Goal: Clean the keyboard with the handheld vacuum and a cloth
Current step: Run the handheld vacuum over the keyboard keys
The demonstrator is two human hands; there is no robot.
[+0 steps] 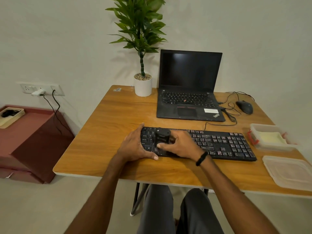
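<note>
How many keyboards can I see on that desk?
2. A separate black keyboard lies in front; the laptop's built-in keyboard sits behind it. None appears hidden.

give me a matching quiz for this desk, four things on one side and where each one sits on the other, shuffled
Things:
1 handheld vacuum
2 mouse
3 plant pot
4 loose lid

Places:
a right of the laptop
b near right corner of the table
c on the left end of the keyboard, held by the right hand
d left of the laptop, by the wall

Pairs: 1-c, 2-a, 3-d, 4-b
</note>
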